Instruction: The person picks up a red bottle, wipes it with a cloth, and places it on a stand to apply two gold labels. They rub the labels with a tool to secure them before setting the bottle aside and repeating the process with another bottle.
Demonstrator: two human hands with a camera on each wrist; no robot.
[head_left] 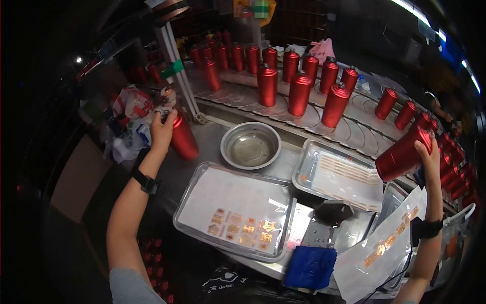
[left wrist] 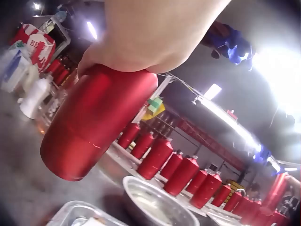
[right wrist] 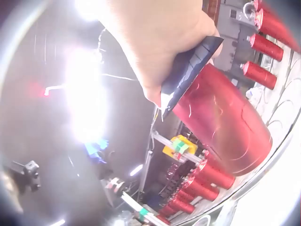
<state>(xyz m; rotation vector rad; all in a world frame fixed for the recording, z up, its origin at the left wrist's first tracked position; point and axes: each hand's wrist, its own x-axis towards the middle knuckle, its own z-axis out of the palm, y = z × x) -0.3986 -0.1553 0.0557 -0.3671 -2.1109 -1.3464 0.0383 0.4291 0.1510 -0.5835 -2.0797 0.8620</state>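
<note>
Pink bag (head_left: 322, 51), red-and-white bag (head_left: 132, 103), green tape (head_left: 171, 69) on metal post (head_left: 186, 91), ceiling lights (head_left: 412, 12)

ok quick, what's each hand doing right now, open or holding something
Left hand: closed round the top of a red bottle.
Right hand: holding another red bottle and a dark flat piece.

Metal table (head_left: 167, 171) — steel bowl (head_left: 250, 146), trays (head_left: 234, 210)

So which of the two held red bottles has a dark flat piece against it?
The red bottle in the right hand: a dark flat piece sits between hand and bottle. The other bottle, in the left hand, shows none.
</note>
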